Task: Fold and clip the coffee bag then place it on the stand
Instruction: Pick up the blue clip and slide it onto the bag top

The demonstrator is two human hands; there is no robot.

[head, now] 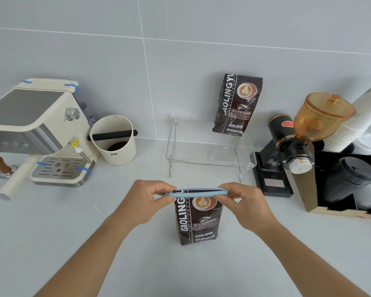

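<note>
A dark brown coffee bag [198,221] stands upright on the white counter in front of me. A long light-blue clip [195,192] lies across its folded top. My left hand [147,199] pinches the clip's left end and my right hand [245,201] pinches its right end. Behind the bag stands a clear acrylic stand [210,155]. A second, identical coffee bag [237,105] sits at the stand's back right, leaning on the wall.
A cream espresso machine [41,129] with a wooden-handled tamper [0,166] stands at left, beside a cream knock box [114,140]. At right are a black grinder with an amber hopper [304,136] and a black organiser [347,181] with cups and lids.
</note>
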